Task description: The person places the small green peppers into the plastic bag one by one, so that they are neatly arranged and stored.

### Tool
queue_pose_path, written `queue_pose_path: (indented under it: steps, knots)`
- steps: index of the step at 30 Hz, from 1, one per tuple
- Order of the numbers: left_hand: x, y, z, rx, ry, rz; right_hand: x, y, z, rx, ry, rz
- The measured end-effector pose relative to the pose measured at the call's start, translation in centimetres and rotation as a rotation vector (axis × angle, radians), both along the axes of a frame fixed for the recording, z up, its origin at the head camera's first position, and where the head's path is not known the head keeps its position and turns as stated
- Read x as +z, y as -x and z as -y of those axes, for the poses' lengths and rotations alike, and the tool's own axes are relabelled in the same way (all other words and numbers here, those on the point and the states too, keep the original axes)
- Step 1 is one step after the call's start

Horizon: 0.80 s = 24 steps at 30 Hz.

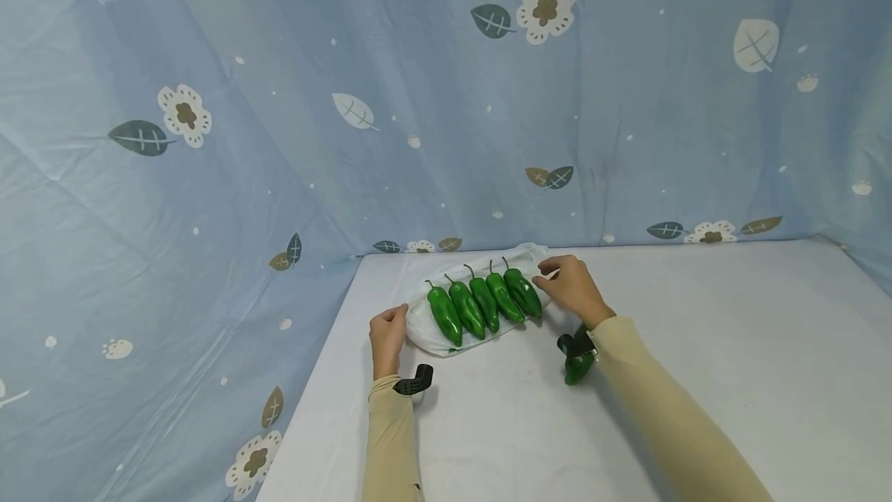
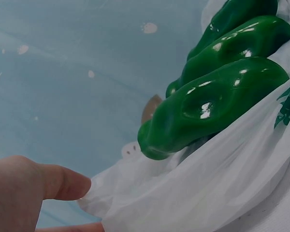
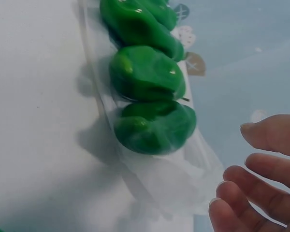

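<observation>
Several green peppers lie side by side, stems away from me, on a thin white plastic bag. At the bag's left end, my left hand pinches the edge between thumb and fingers; the left wrist view shows the plastic drawn up toward the thumb. My right hand is just beyond the rightmost pepper, at the bag's right end. In the right wrist view its fingers are spread and loosely bent, with nothing visible between them and the thumb.
Another green pepper lies on the white table under my right wrist, partly hidden by the wrist camera. A blue patterned curtain hangs behind the table and along its left side.
</observation>
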State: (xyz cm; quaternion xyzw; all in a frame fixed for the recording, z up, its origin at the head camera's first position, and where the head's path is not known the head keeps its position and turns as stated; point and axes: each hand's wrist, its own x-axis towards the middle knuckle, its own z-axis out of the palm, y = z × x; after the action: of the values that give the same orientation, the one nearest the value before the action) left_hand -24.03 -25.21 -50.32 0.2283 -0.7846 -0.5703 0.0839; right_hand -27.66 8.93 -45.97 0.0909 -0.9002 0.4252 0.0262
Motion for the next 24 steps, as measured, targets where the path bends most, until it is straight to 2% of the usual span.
queue_pose_path:
  steps: [10,24]
  knots:
    - [-0.2,0.1,0.0,0.006,0.004,0.021,1.5,-1.0,-1.4,-0.042,0.013,-0.065]
    - [-0.4,0.4,0.1,0.009,0.023,0.018,3.4,-3.1,-3.4,-0.086,0.007,-0.068]
